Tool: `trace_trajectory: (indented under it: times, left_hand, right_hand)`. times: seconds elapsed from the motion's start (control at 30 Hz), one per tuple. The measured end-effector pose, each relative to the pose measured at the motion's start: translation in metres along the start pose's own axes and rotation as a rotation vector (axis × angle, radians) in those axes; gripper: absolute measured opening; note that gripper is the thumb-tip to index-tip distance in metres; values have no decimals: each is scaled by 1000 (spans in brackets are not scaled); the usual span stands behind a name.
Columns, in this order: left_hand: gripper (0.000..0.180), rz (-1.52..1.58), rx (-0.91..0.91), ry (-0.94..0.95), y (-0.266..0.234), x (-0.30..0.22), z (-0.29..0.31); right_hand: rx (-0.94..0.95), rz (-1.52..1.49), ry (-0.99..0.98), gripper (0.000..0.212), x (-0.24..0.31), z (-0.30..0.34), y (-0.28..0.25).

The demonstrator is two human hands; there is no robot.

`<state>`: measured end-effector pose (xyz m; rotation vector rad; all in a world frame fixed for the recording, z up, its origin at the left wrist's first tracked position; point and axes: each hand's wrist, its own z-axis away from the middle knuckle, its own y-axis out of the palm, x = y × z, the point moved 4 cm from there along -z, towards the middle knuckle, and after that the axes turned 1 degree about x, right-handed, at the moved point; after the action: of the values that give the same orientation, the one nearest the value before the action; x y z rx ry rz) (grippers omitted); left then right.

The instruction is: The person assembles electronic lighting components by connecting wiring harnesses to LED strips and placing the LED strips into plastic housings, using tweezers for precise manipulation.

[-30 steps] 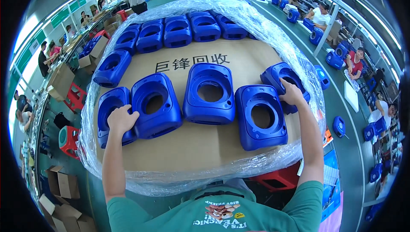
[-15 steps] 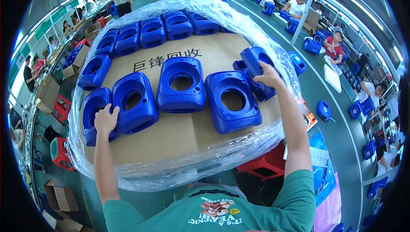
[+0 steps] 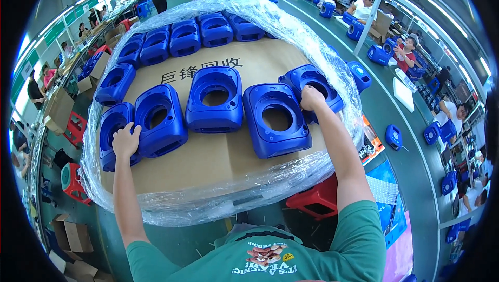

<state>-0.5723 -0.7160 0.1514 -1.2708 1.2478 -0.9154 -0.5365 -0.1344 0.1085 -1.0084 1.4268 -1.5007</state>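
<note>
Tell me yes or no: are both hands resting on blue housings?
Yes, the left hand lies on the leftmost blue housing and the right hand on the rightmost one.

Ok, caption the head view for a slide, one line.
Left hand and right hand each rest on a blue plastic housing at either end of a row on plastic-wrapped cardboard.

Bright overhead light; sharp centre, fisheye-bent edges.
</note>
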Motion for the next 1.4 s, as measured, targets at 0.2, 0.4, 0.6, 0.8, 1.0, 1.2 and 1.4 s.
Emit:
trace_trajectory:
  times: [0.2, 0.4, 0.6, 0.8, 1.0, 1.2, 1.4]
  left_hand:
    - [52, 16, -9, -3, -3, 12, 4]
    - [55, 95, -215, 87, 1, 19, -1]
    - [50, 539, -541, 507, -66, -45, 65]
    - [35, 1099, -6, 1163, -91, -208, 215]
    - [50, 1657, 1018, 852, -11, -316, 373]
    - [43, 1634, 1635, 684, 54, -353, 490]
    - [44, 1437, 1755, 872, 58, -399, 555]
  right_hand:
    - [5, -250, 1, 72, -8, 1, -37]
    - [39, -1217, -86, 61, -43, 25, -85]
    - [-273, -1649, -416, 60, -40, 104, -139]
    - [-379, -1559, -402, 72, -26, 270, -139]
    - [-146, -1748, -227, 84, -25, 388, -58]
    - [-373, -1697, 96, 53, -93, 480, -9]
    - [-663, -1575, 375, 50, -159, 550, 12]
